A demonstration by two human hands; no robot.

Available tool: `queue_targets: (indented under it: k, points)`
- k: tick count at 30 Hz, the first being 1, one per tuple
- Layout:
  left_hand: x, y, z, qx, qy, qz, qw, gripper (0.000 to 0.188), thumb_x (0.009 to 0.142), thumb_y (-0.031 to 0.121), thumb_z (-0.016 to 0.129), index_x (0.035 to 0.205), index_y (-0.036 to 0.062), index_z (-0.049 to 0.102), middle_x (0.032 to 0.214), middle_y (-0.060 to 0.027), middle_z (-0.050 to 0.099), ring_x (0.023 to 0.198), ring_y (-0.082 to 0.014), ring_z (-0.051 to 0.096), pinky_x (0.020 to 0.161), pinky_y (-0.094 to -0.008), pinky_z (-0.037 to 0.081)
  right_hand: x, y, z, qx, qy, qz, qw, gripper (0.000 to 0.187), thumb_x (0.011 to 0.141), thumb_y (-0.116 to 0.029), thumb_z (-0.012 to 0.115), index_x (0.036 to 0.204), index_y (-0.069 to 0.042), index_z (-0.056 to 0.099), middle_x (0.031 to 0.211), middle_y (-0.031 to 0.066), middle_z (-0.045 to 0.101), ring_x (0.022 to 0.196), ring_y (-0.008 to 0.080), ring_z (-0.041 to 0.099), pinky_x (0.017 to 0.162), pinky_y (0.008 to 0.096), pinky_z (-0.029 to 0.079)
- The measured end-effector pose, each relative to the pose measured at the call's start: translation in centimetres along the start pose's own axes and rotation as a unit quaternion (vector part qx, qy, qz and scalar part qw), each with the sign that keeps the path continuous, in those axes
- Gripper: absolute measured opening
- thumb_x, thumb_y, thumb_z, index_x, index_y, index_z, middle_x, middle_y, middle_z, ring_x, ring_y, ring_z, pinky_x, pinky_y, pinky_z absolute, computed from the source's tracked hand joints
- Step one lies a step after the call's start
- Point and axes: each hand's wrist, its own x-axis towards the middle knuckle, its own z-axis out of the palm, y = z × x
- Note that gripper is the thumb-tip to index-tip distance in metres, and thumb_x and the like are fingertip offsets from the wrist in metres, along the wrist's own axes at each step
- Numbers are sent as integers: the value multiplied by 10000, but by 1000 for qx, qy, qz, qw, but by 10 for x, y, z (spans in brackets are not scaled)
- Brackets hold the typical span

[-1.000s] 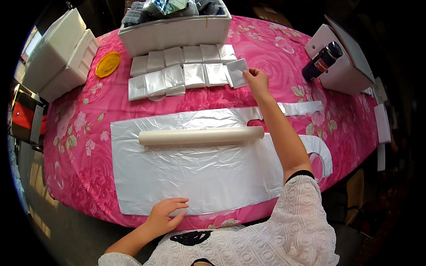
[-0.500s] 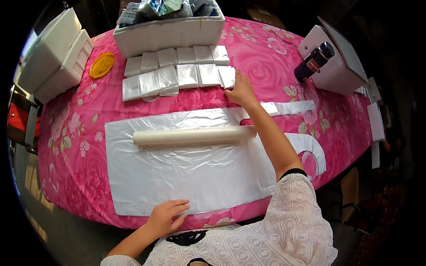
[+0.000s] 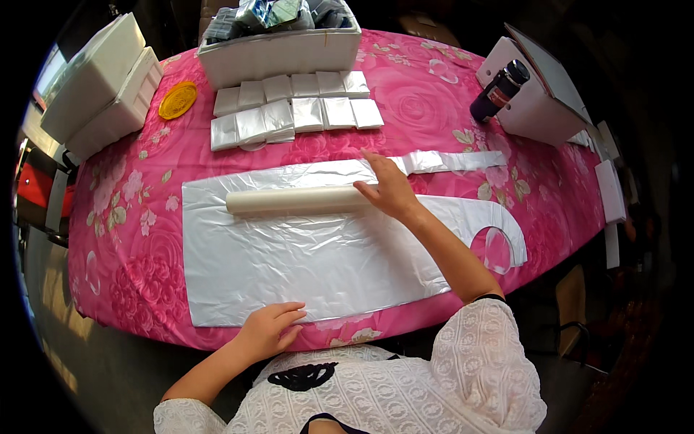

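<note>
A thin white plastic sheet (image 3: 303,275), shaped like a disposable apron with a round cut-out loop at its right end, lies spread before me. Across its upper part rests a long white tube (image 3: 289,200). My right hand (image 3: 392,189) is over the tube's right end, thumb and fingers apart; whether it touches the tube is hard to tell. At the near edge of the sheet is my left hand (image 3: 269,331), fingers stretched and loosely spread, holding nothing. Beyond the tube sit two rows of folded white plastic packets (image 3: 307,116), with no hand on them.
A white foam box (image 3: 278,58) full of packaged items stands at the back. More foam boxes (image 3: 105,83) are at the left, near a yellow round lid (image 3: 178,100). At the right stand a dark flask (image 3: 499,92) and a white box (image 3: 531,101). Pink floral cloth (image 3: 123,239) covers the table.
My right hand has come back from the rightmost packet in the near row to the tube's right end. My left hand has stayed by the near edge of the sheet. The view has shifted slightly.
</note>
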Motion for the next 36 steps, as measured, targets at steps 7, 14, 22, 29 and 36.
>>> queue_targets:
  k: [7,14,22,29,36]
  points:
    - [33,6,13,63,-106,45,991,417,746,156,655,1126,40,529,1240,-163,489,1074,-320,517,877,-382,447,-111,-52,-28,-121,-173,137,968,534,755,-269,659,1177,11,489,913,150,557,853,297,561,727,378,477]
    - [84,-11,66,137,29,12,990,938,772,392,634,1394,-18,64,1425,-304,19,1303,-449,157,1046,-462,216,-188,-92,-27,-4,-127,63,990,450,844,-288,544,1044,113,507,981,219,559,914,328,555,813,381,457]
    - [131,22,107,203,35,47,977,982,767,443,599,1398,-19,6,1422,-314,1,1330,-445,51,1078,-470,114,-180,10,-28,-69,-108,9,992,474,880,-183,428,1318,-15,362,1413,145,293,1327,279,238,1080,407,188]
    - [141,35,113,208,18,59,976,960,767,427,598,1377,-69,48,1412,-329,12,1325,-457,56,1084,-461,112,-190,127,-80,-145,2,121,982,435,852,-109,416,1256,53,412,1340,203,386,1258,316,349,1057,376,253]
    - [149,41,114,228,-5,60,972,938,774,448,579,1337,-137,110,1399,-348,54,1328,-452,51,1084,-466,105,-241,200,-145,-272,38,282,919,422,871,-129,377,1234,80,431,1321,217,408,1237,323,384,1037,368,296]
